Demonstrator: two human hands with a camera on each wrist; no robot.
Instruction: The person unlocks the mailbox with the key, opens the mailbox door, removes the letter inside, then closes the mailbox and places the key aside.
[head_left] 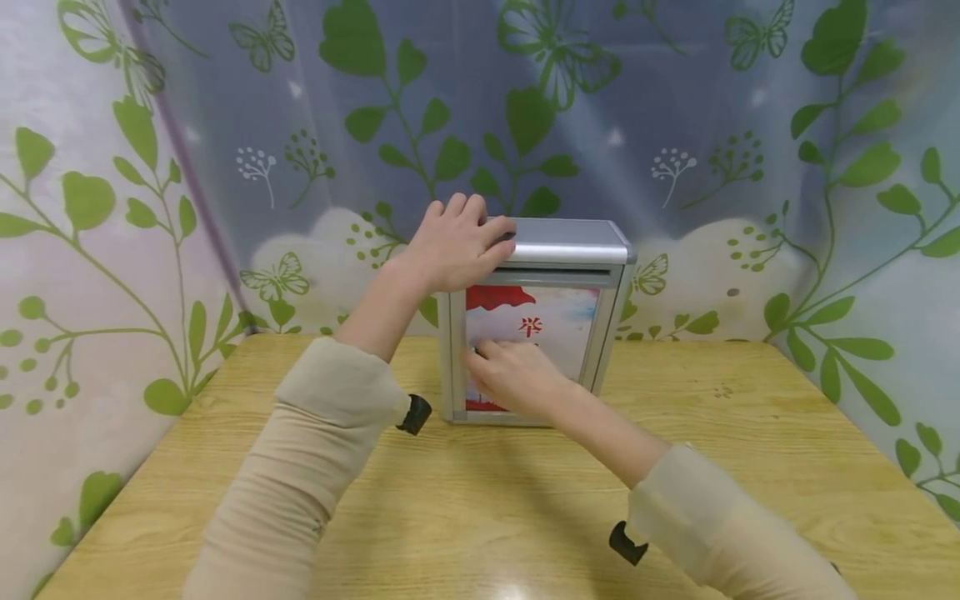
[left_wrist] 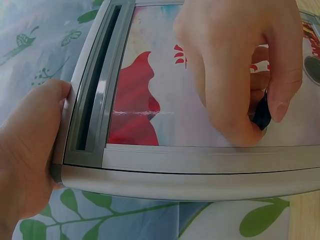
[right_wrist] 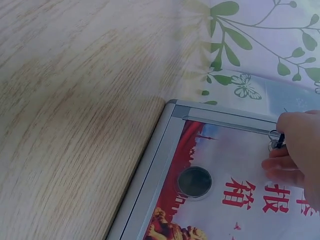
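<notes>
A grey metal-framed letter box (head_left: 573, 241) stands upright on the table, with a slot (head_left: 555, 276) below its lid and a printed red and white front panel (right_wrist: 235, 155). My left hand (head_left: 459, 243) rests on the top left corner of the lid, fingers spread over it. Low across the front, my right hand (head_left: 521, 375) pinches a black-headed key (left_wrist: 262, 112) between thumb and bent forefinger, at the panel's left side. Beside the key a small metal ring (right_wrist: 272, 135) shows in the right wrist view. The fingers mostly cover the lock area.
The wooden table (head_left: 465, 508) spreads out in front and to both sides of the box. Behind it hangs a curtain (head_left: 675, 125) printed with green leaves and butterflies. A dark round spot (right_wrist: 194, 182) sits low on the panel.
</notes>
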